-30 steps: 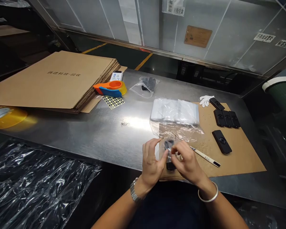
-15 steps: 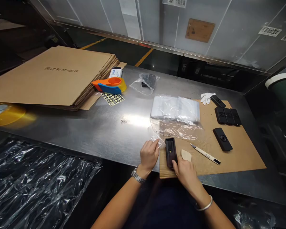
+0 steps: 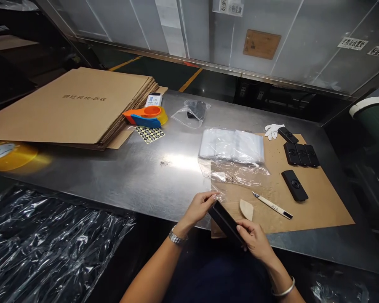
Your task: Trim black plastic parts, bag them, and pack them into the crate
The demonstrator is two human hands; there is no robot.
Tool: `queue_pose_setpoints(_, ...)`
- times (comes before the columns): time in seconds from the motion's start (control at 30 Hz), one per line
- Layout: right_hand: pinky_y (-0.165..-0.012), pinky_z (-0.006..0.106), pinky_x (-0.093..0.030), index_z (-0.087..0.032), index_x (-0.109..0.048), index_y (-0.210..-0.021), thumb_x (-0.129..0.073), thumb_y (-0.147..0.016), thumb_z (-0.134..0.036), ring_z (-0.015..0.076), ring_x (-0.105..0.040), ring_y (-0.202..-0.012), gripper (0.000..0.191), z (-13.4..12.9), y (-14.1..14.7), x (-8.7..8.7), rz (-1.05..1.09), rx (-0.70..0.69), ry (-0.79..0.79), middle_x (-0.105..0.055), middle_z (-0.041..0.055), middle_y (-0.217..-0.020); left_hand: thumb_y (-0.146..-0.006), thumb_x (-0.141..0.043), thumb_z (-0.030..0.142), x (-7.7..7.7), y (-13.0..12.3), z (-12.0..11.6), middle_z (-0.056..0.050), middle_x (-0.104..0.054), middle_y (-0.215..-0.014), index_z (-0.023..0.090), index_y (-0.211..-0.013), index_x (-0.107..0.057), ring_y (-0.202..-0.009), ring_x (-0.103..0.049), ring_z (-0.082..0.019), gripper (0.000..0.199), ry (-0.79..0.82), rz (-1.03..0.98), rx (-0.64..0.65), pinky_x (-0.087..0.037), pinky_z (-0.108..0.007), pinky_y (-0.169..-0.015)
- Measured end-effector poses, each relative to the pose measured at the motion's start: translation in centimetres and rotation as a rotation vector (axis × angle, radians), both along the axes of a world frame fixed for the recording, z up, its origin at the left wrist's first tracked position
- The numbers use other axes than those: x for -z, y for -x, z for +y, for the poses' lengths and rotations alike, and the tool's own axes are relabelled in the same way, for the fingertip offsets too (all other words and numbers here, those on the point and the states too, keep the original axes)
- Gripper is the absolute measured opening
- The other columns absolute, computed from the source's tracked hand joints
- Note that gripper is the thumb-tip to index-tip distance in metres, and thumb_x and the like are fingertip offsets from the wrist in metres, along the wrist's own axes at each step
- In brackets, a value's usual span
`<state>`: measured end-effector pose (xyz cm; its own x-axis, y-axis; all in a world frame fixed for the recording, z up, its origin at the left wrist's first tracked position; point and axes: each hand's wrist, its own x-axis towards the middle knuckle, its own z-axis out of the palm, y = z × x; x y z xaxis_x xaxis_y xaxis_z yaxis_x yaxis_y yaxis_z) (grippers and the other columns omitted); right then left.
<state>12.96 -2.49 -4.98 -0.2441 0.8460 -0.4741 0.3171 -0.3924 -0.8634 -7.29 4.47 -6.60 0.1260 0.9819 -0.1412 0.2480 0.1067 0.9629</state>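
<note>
Half a second ago, the black case (image 3: pixel 226 224) was lying open side up on the cardboard sheet (image 3: pixel 318 202); now it is raised and slanted, its far end towards 10 o'clock and its near end towards 4 o'clock, over the near edge of the sheet. By the right hand (image 3: pixel 255 240), at 4 o'clock of the case, the near end is gripped, with the thumb laid along the side and the fingers curled beneath, parted only by the case's thickness. By the left hand (image 3: pixel 199 207), at 10 o'clock, a bit of clear plastic (image 3: pixel 221 194) is pinched between thumb and forefinger, just beside the case's far end; whether the case itself is touched there cannot be told.

At 2 o'clock of the case, a beige wedge (image 3: pixel 246 209), more fully exposed than before, is seen on the sheet, followed by a craft knife (image 3: pixel 273 205) marked A26 and a single black unit (image 3: pixel 294 185). Between 1 and 2 o'clock, three black units (image 3: pixel 302 155) are lined up side by side, and beyond them another black unit (image 3: pixel 287 135) is set against a white glove (image 3: pixel 273 131). At 12 o'clock, a pile of clear bags (image 3: pixel 232 145) is spread. Towards 11 o'clock, a tape dispenser (image 3: pixel 147 115) is placed on the metal table (image 3: pixel 129 181), beside a cardboard stack (image 3: pixel 66 105)
</note>
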Motion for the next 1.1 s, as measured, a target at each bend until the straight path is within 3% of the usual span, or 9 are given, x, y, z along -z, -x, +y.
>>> queue_pose_setpoints(0.13,-0.033,0.017,-0.034,-0.014,-0.063,-0.096,-0.043,-0.082,-0.046,0.0086,-0.049,-0.04,0.041,0.1,-0.1,1.0,-0.071,0.025,0.019,-0.048,-0.0037,-0.054,-0.086,-0.042,0.042,-0.5,0.4,-0.5,-0.004,-0.068,-0.069,0.014,-0.102,-0.068,-0.063,-0.06,-0.017,0.041,-0.018,0.07,0.031,-0.046,-0.027,-0.057)
queue_pose_setpoints(0.3,-0.039,0.019,-0.034,-0.015,-0.065,-0.084,-0.037,-0.087,-0.03,0.0099,-0.049,-0.04,0.032,0.1,0.3,0.9,-0.425,-0.044,-0.4,-0.049,-0.003,-0.047,-0.088,-0.038,0.035,-1.0,0.3,-1.5,-0.008,-0.069,-0.1,0.016,-0.113,-0.061,-0.091,-0.063,-0.022,0.039,-0.106,0.264,0.024,-0.049,-0.033,-0.077)
queue_pose_setpoints(0.4,-0.046,0.021,-0.036,-0.015,-0.064,-0.082,-0.037,-0.087,-0.025,0.0129,-0.052,-0.047,0.03,0.1,1.1,1.1,-0.524,-0.014,-0.536,-0.054,0.0012,-0.053,-0.088,-0.038,0.028,-0.8,-0.3,-2.3,-0.009,-0.065,-0.11,0.018,-0.117,-0.058,-0.096,-0.062,-0.023,0.036,-0.173,0.403,0.036,-0.047,-0.034,-0.082)
queue_pose_setpoints(0.57,-0.063,0.026,-0.043,-0.015,-0.063,-0.095,-0.034,-0.088,-0.026,0.0185,-0.06,-0.069,0.032,0.1,2.6,1.7,-0.552,-0.09,-0.73,-0.062,0.0087,-0.073,-0.088,-0.034,0.018,-0.2,-1.6,-3.6,-0.013,-0.068,-0.086,0.011,-0.12,-0.054,-0.08,-0.061,-0.024,0.038,-0.293,0.623,0.023,-0.047,-0.038,-0.071)
queue_pose_setpoints(0.7,-0.061,0.026,-0.044,-0.014,-0.061,-0.094,-0.034,-0.088,-0.025,0.0178,-0.061,-0.066,0.029,0.9,3.0,1.8,-0.561,-0.093,-0.771,-0.063,0.0076,-0.071,-0.086,-0.039,0.015,-0.7,-1.6,-4.2,-0.01,-0.065,-0.074,0.011,-0.115,-0.057,-0.068,-0.058,-0.022,0.034,-0.44,0.722,0.115,-0.046,-0.034,-0.062)
queue_pose_setpoints(0.83,-0.048,0.024,-0.038,-0.009,-0.049,-0.11,-0.035,-0.086,-0.017,0.0164,-0.057,-0.048,0.029,2.4,3.7,0.4,-0.64,0.02,-0.696,-0.06,0.0012,-0.056,-0.086,-0.038,0.012,-2.3,-1.2,-4.9,-0.006,-0.06,-0.062,0.007,-0.109,-0.058,-0.057,-0.054,-0.019,0.031,-0.665,0.896,0.058,-0.042,-0.03,-0.052)
queue_pose_setpoints(0.93,-0.047,0.023,-0.033,-0.011,-0.046,-0.117,-0.041,-0.083,-0.016,0.0169,-0.057,-0.047,0.035,3.5,4.8,-1.5,-0.756,-0.085,-0.656,-0.061,-0.0001,-0.054,-0.087,-0.037,0.011,-3.8,-1.4,-5.4,-0.005,-0.06,-0.063,0.008,-0.108,-0.058,-0.055,-0.053,-0.017,0.03,-0.785,0.844,0.136,-0.041,-0.028,-0.051)
queue_pose_setpoints(1.03,-0.046,0.023,-0.026,-0.017,-0.059,-0.091,-0.039,-0.088,-0.021,0.0165,-0.058,-0.05,0.02,4.7,5.5,-3.6,-0.878,-0.217,-0.675,-0.062,0.0032,-0.055,-0.086,-0.038,0.012,-5.3,-1.0,-5.1,-0.005,-0.061,-0.063,0.008,-0.107,-0.06,-0.055,-0.054,-0.017,0.03,-0.753,0.828,0.113,-0.041,-0.028,-0.051)
queue_pose_setpoints(1.1,-0.046,0.023,-0.022,-0.018,-0.058,-0.074,-0.038,-0.09,-0.026,0.0154,-0.055,-0.049,0.026,5.7,5.5,-4.9,-0.895,-0.266,-0.704,-0.06,0.0041,-0.053,-0.085,-0.039,0.013,-6.2,-0.1,-4.4,-0.006,-0.062,-0.064,0.01,-0.104,-0.062,-0.057,-0.055,-0.018,0.029,-0.632,0.837,0.01,-0.041,-0.029,-0.052)
